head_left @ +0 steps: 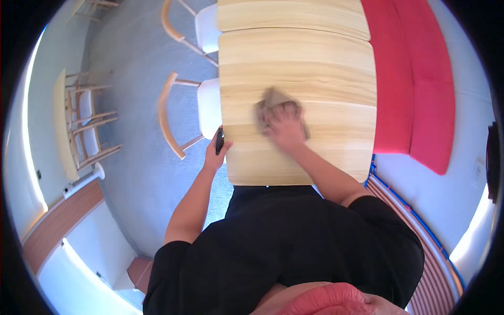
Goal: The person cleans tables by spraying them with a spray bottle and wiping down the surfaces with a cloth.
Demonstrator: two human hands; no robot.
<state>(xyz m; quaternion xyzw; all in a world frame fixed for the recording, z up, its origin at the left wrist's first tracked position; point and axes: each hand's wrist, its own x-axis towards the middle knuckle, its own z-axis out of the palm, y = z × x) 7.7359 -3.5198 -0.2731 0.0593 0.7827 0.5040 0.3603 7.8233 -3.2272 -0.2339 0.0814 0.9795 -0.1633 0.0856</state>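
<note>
On the light wooden table (294, 63), a grey-brown cloth (275, 98) lies bunched under my right hand (286, 127). The fingers press down on the cloth, and both are a little blurred. My left hand (216, 155) is at the table's left edge, with its fingers closed around a small black object (219, 140) whose kind I cannot make out. Part of that object is hidden by the hand.
Two chairs with white seats and curved wooden backs, a nearer chair (210, 107) and a farther chair (207, 29), stand along the table's left side. A red bench (391, 79) runs along the right. More furniture (86, 123) stands by the left wall.
</note>
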